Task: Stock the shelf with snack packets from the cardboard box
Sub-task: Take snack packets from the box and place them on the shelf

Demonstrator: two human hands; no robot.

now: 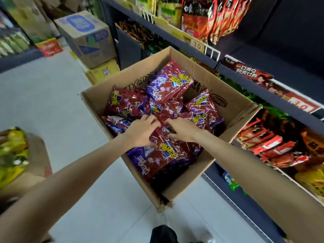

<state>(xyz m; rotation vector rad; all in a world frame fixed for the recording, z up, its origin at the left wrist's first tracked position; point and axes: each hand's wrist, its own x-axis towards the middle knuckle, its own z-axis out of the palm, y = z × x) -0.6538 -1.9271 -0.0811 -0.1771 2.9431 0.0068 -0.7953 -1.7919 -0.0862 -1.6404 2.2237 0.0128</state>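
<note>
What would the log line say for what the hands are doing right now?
stage: picking from box | left hand: on red-purple snack packets, fingers spread | right hand: same pile | cardboard box: open, still well filled | shelf: at right

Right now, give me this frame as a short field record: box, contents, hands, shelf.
box: open cardboard box, on the floor beside the shelf
contents: red and purple snack packets, loosely piled
left hand: fingers spread, on a packet in the box
right hand: fingers spread, on the same pile
lifted: none clearly off the pile
shelf: right of box, holds other packets
</note>
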